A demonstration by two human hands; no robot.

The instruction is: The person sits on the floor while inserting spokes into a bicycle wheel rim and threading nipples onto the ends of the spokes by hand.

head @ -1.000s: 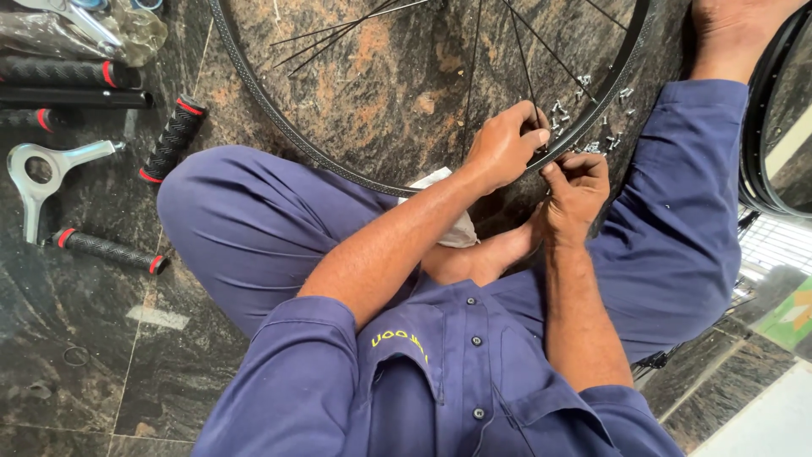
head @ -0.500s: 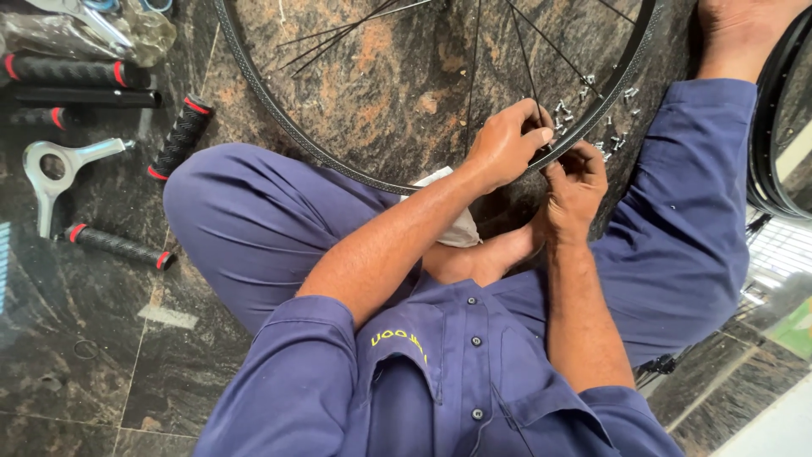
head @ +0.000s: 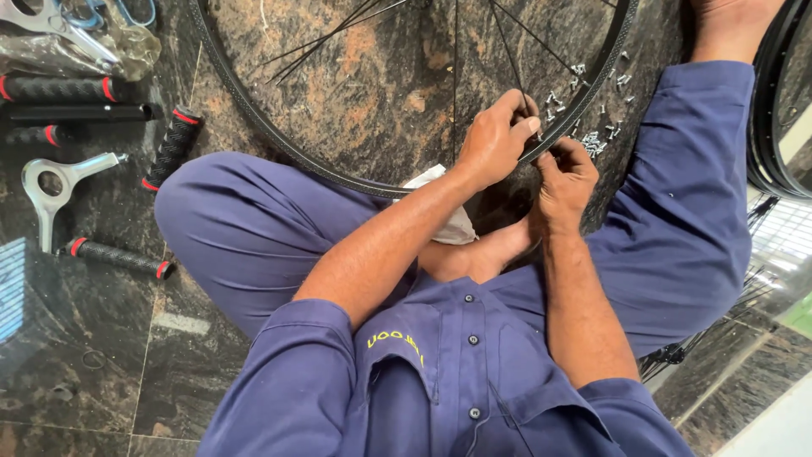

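A black bicycle wheel rim (head: pixel 254 110) with thin spokes lies flat on the dark stone floor in front of my crossed legs. My left hand (head: pixel 495 140) is closed on a spoke (head: pixel 507 51) where it meets the rim's near right side. My right hand (head: pixel 565 178) sits just beside it, its fingertips pinched against the rim's edge; what they pinch is too small to make out. Small silver spoke nipples (head: pixel 596 140) lie scattered on the floor by the rim, just beyond my right hand.
Black handlebar grips with red ends (head: pixel 172 148) and a silver flat wrench (head: pixel 52 190) lie to the left. A clear plastic bag with tools (head: pixel 76 42) is at the top left. Another wheel (head: pixel 774 110) stands at the right edge. A white cloth (head: pixel 452 222) rests on my lap.
Both hands stay at the same spot on the rim, with only small finger movements. The view has shifted slightly.
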